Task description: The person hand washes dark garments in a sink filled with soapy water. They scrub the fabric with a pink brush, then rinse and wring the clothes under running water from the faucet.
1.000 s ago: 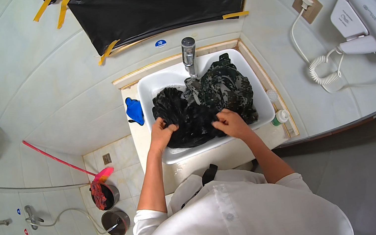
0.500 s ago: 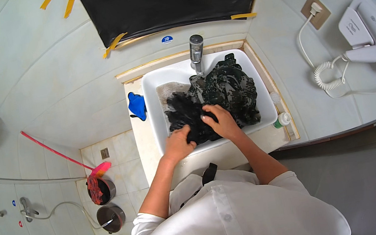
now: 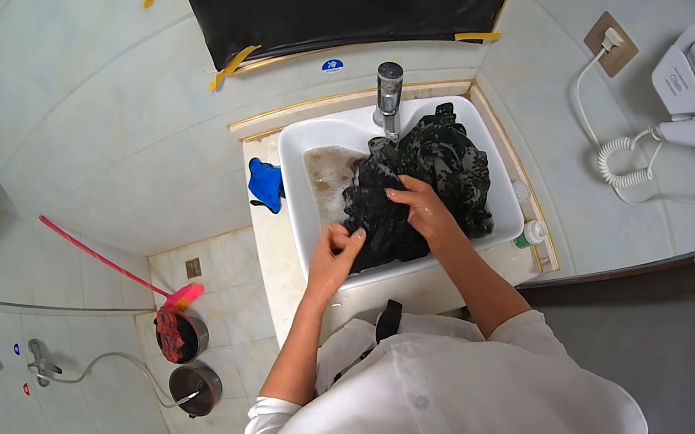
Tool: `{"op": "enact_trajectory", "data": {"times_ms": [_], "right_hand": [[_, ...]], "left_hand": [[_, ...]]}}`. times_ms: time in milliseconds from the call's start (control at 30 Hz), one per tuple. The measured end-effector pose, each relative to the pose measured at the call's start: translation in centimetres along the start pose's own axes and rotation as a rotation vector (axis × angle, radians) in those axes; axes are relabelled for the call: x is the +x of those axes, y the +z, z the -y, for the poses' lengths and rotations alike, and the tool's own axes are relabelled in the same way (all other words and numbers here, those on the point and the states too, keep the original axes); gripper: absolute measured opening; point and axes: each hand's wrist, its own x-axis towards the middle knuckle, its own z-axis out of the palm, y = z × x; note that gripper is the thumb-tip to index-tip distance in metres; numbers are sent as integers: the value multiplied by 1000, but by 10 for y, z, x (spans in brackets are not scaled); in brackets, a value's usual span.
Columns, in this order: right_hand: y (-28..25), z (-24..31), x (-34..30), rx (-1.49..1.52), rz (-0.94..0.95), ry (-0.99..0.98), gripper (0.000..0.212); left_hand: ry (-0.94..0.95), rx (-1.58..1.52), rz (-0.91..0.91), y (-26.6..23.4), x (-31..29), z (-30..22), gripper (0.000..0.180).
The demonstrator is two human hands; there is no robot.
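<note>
A black wet garment (image 3: 378, 223) lies bunched in the front of the white sink (image 3: 289, 141). My left hand (image 3: 333, 255) pinches its left edge between thumb and fingers. From the right, my right hand (image 3: 422, 207) grips the same garment near its middle, with some fingertips hidden in the folds. Behind and to the right is a dark patterned cloth (image 3: 452, 163) streaked with suds, heaped against the sink wall. Cloudy, foamy water (image 3: 327, 174) shows at the left of the sink.
A chrome faucet (image 3: 389, 98) rises at the sink's back. On the counter are a blue cloth (image 3: 266, 185) at left and a white-and-green bottle (image 3: 532, 234) at right. Two buckets (image 3: 196, 389) stand on the floor at left. A hair dryer (image 3: 689, 96) hangs on the right wall.
The black garment is drawn up and spread more toward the faucet. My right hand has turned and shifted slightly right; my left hand has loosened from its bunched hold. The whole view has shifted a little.
</note>
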Motion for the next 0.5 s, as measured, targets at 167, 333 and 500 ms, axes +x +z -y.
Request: {"op": "enact_trajectory", "data": {"times_ms": [167,333,500], "right_hand": [[14,12,-15,109,266,-92,41],[7,22,-27,-83,-55,-33,28],[-33,30,-42,-264,-233,-110,12]], "left_hand": [[-15,-177,22,3,24,-22,54],[-25,-224,67,4,39,-18,32],[114,6,-117,-18,44,-15,28]]}}
